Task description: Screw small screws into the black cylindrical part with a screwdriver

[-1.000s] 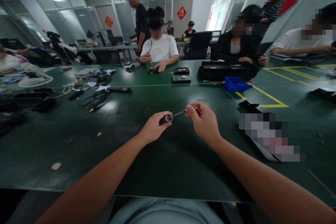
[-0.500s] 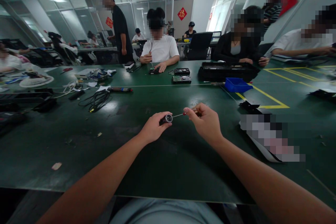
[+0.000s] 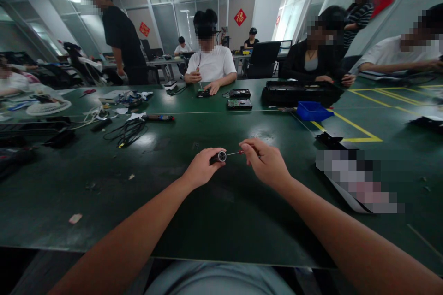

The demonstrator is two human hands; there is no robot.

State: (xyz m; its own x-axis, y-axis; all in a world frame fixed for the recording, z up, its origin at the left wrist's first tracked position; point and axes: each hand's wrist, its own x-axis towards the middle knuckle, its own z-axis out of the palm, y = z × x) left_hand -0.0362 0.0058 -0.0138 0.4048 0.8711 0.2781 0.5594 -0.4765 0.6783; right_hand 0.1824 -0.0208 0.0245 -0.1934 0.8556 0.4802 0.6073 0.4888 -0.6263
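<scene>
My left hand (image 3: 200, 167) is closed around a short dark cylinder (image 3: 221, 156), its pale-rimmed round end turned toward me. What kind of part the cylinder is, I cannot make out. My right hand (image 3: 268, 161) grips a screwdriver (image 3: 241, 152) with a red collar; most of its handle is hidden behind the fingers. The thin metal shaft points left and its tip meets the cylinder at the rim or just inside; I cannot tell which. Both hands are held over the middle of the green table (image 3: 194, 226).
To the left lie a black cable (image 3: 128, 132), an electric screwdriver (image 3: 158, 118) and a white round part (image 3: 48, 107). Further off are a circuit-board part (image 3: 239, 104), a blue bin (image 3: 314, 111) and a long black casing (image 3: 301, 93). A co-worker (image 3: 211, 62) sits opposite.
My right hand has rolled around the screwdriver, its fingers now covering more of the handle. The left hand stays almost still with the cylinder. A standing person in black has moved left.
</scene>
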